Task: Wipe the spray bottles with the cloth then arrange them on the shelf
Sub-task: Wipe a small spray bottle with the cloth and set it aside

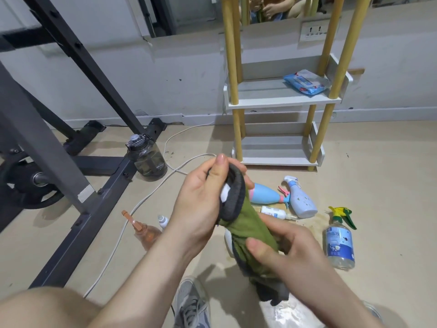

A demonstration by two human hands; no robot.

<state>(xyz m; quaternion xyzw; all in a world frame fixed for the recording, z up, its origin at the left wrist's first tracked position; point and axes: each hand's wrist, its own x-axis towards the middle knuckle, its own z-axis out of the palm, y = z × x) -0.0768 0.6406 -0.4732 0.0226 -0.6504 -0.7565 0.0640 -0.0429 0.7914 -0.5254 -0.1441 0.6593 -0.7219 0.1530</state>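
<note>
Both hands hold a green and dark grey cloth (250, 235) wrapped around a bottle; only a white bit (225, 194) of it shows at the top. My left hand (201, 204) grips the upper end, my right hand (281, 245) clasps the cloth lower down. On the floor beyond lie a blue and pink bottle (266, 195), a pale lilac spray bottle (301, 200), a small white bottle (275, 212) and a clear spray bottle with a green and yellow trigger (339, 242). An orange bottle (145, 233) and a small white one (163, 221) lie at the left. The white shelf (279, 102) with yellow posts stands behind.
A pack of wipes (306, 82) lies on the middle shelf. A dark water jug (147, 157), a black gym rack frame (94, 185) and a white cable (142, 202) occupy the floor at the left. My grey shoe (191, 304) and a plastic bag (293, 313) are below.
</note>
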